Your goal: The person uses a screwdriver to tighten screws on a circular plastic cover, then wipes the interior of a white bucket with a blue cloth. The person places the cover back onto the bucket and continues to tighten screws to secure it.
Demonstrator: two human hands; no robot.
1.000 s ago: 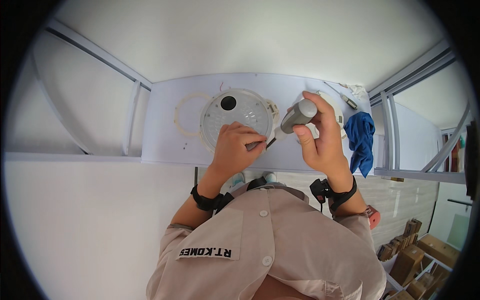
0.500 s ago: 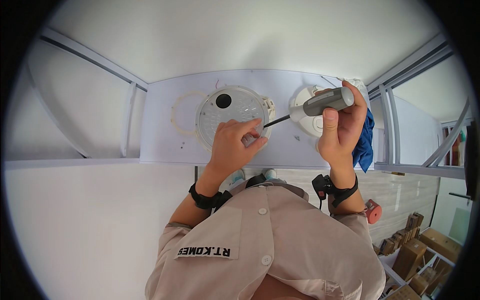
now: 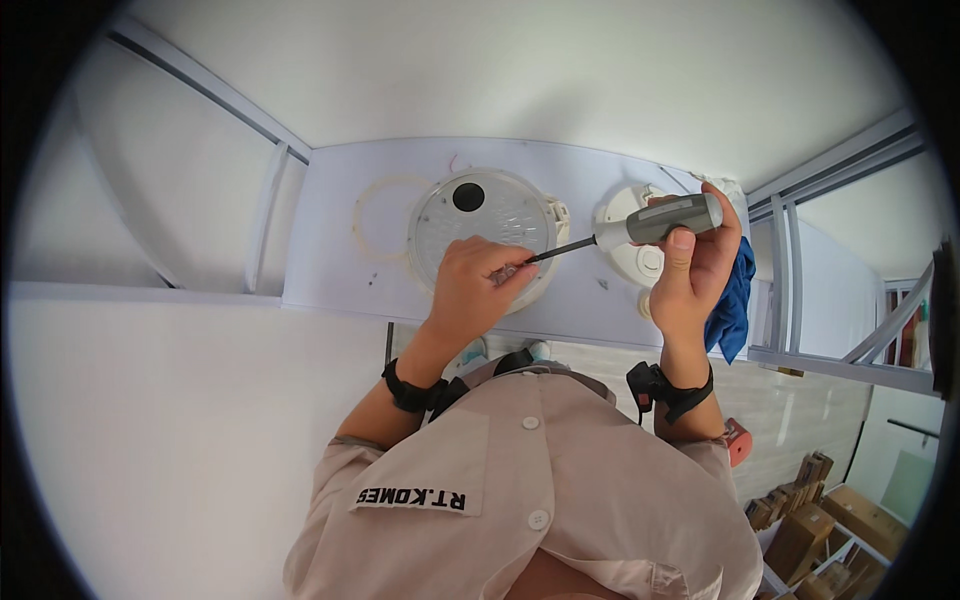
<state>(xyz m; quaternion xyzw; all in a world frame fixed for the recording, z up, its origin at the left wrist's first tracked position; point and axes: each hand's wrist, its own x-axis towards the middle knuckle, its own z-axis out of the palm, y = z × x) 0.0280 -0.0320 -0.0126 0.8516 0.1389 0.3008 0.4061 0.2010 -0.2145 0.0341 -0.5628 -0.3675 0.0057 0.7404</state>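
My right hand (image 3: 692, 275) is wrapped round the handle of a screwdriver (image 3: 668, 218) with a grey grip and a dark shaft. The shaft slants left and down, and its tip meets the fingertips of my left hand (image 3: 472, 284). Those fingers are pinched together at the tip; whatever sits between them is too small to make out. Under my left hand lies a round appliance part (image 3: 440, 222) with a shiny metal face, a pale rim and a black round spot. A white round part (image 3: 622, 262) lies to its right, below the screwdriver handle.
A thin cream ring (image 3: 358, 226) lies left of the metal part on the white table (image 3: 325, 200). Small dark bits (image 3: 603, 285) are scattered there. A blue cloth (image 3: 735, 305) hangs over the right edge. White frame rails (image 3: 785, 260) flank the table; cardboard boxes (image 3: 800, 540) stand lower right.
My left fingers have closed from a looser, parted shape into a pinch at the screwdriver tip. The view has shifted slightly, so the table things sit a little further right.
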